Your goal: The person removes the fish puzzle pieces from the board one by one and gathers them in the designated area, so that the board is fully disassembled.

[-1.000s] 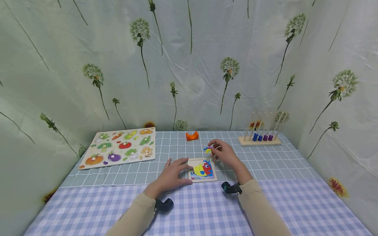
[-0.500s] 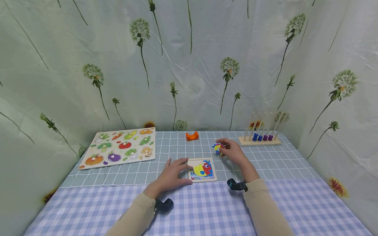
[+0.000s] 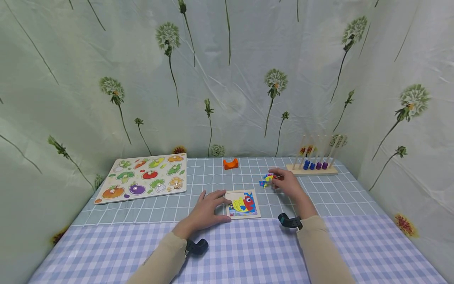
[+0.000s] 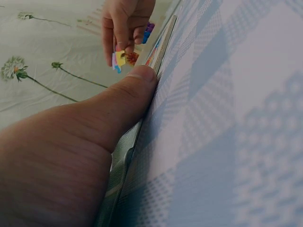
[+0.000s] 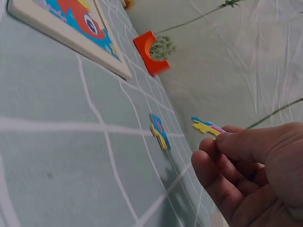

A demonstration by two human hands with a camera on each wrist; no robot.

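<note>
My left hand (image 3: 208, 209) rests against the left side of a small wooden fish puzzle board (image 3: 235, 195), its thumb along the near edge; the thumb (image 4: 120, 104) lies straight in the left wrist view. Some printed pieces, including a red head with an eye, sit in the board, and its upper left part is bare wood. To the right of the board, my right hand (image 3: 288, 184) pinches a yellow, blue and pink puzzle piece (image 5: 208, 127) between thumb and forefinger, above the cloth. Below it, a second blue and yellow puzzle piece (image 5: 160, 131) lies on the cloth.
A vegetable puzzle board (image 3: 150, 176) lies at the back left. Behind the fish puzzle stands an orange curved block (image 3: 231, 164). A wooden peg stand (image 3: 312, 172) with blue and purple bear-shaped counters is at the back right, near the curtain (image 3: 244, 98).
My right hand has moved to the right with its puzzle piece, away from the board. A piece on the cloth now shows beside it. My left hand stays in place.
</note>
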